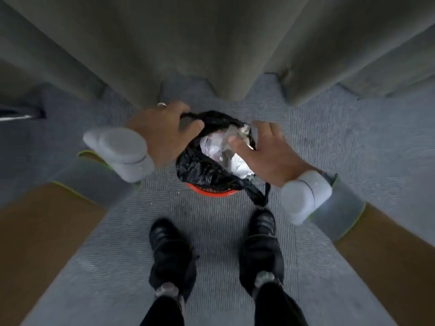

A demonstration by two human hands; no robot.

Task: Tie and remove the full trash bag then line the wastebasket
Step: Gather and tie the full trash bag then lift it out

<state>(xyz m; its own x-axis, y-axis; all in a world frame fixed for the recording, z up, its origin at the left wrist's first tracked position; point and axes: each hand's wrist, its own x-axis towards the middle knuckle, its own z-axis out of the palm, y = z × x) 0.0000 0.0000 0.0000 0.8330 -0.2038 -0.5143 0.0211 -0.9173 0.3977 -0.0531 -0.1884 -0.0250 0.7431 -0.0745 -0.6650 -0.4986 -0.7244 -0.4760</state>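
Observation:
A black trash bag (202, 168) sits in a small orange wastebasket (209, 192) on the carpet right in front of my feet. The bag's mouth gapes, showing white paper and crumpled wrappers (226, 151) inside. My left hand (162, 128) grips the bag's rim at its far left edge, fingers closed over the black plastic. My right hand (263, 149) hovers over the bag's right side with fingers spread, fingertips at the rim and the wrappers; nothing is clearly held. A loose tail of the bag (256, 191) hangs over the basket's near right side.
Grey-green curtains (211, 48) hang just behind the basket and reach the grey carpet (211, 220). My two black shoes (171, 250) stand close in front of the basket. A dark object with a metal edge (18, 114) lies at the far left.

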